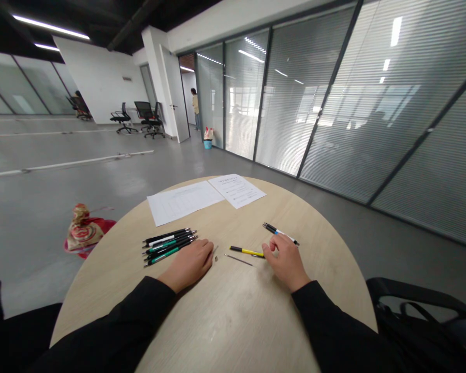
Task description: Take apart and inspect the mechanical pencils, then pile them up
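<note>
My left hand (190, 263) rests palm down on the round wooden table (225, 316), fingers together, just right of a row of several black pens (169, 243) with green and white barrels. My right hand (285, 259) lies on the table with its fingertips touching the end of a yellow and black pen (245, 251). A thin dark refill (238, 259) and a tiny dark part (216, 258) lie between my hands. Two more pens (280, 233), one with blue on it, sit just beyond my right hand.
Two printed sheets (182, 201) (236, 190) lie at the table's far side. A red patterned bag (83, 232) sits on the floor at left. Office chairs (147, 118) and a person (195, 108) stand far back by a door. A glass wall with blinds runs along the right.
</note>
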Available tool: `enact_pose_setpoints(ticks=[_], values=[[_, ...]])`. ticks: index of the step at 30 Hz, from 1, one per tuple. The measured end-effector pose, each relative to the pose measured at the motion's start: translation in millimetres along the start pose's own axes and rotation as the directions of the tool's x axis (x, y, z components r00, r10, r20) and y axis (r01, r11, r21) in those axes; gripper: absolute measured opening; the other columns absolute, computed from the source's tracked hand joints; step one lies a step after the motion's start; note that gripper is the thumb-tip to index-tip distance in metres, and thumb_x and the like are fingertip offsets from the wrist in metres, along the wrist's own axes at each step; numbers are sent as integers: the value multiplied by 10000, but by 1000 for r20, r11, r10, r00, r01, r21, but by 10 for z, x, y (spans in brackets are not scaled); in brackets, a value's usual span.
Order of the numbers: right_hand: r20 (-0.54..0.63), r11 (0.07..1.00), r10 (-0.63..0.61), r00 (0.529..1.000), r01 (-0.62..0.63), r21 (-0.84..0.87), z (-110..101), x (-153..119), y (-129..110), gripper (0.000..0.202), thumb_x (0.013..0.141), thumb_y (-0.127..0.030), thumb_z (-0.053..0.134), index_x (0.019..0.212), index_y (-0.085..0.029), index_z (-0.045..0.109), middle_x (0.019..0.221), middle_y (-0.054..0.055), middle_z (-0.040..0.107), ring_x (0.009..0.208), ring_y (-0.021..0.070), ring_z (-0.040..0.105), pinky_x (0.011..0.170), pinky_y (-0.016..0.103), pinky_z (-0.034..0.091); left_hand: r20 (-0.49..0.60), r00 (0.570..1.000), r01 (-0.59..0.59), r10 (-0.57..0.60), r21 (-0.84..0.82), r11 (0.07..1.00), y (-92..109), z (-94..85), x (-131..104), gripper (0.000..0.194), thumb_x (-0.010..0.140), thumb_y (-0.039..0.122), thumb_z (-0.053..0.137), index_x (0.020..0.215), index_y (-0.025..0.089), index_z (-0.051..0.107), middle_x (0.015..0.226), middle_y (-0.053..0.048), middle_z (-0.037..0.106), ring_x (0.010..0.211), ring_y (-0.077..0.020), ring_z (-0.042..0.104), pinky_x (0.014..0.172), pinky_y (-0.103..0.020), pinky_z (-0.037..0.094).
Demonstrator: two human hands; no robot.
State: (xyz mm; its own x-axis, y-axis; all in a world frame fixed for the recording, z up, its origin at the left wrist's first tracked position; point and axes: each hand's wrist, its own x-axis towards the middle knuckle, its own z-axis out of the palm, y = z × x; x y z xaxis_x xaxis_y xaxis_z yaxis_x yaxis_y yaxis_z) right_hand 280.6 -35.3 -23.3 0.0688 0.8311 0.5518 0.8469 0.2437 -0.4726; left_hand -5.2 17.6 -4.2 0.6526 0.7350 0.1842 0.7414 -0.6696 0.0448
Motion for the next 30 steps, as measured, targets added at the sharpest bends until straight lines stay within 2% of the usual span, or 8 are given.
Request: enact_pose_setpoints(ticks=[5,9,21,30], values=[[-15,993,88,996,-88,-80,-40,-4,-24,322,887,-387,564,635,-224,445,589,-23,509,585,156,481,592,279,289,-13,1000,1,-2,-29,1000,-15,11,-2,200,966,236,429,824,190,562,862,-83,621,777,-220,588,718,-339,458],[23,992,111,994,-109,-58,-49,-2,-40,335,893,-411,551,630,-222,466,524,-39,471,512,139,452,555,271,262,-8,1000,-12,11,-27,1000,-18,0,-5,201,965,230,418,839,189,569,874,-87,627,791,-217,588,734,-336,467],[117,997,74,990,-77,25,-23,-11,-70,380,900,-403,544,579,-214,473,500,-38,474,501,128,470,555,262,296,2,1000,-1,1,-36,999,-26,17,-5,199,964,240,418,837,193,563,874,-86,626,807,-220,586,754,-340,472],[170,994,80,982,-91,55,-27,-21,-93,346,907,-423,547,637,-209,523,498,-46,451,492,126,456,544,262,282,25,1000,-2,2,2,1000,-1,-21,-3,205,982,237,403,843,195,549,889,-84,628,814,-218,600,755,-333,465]])
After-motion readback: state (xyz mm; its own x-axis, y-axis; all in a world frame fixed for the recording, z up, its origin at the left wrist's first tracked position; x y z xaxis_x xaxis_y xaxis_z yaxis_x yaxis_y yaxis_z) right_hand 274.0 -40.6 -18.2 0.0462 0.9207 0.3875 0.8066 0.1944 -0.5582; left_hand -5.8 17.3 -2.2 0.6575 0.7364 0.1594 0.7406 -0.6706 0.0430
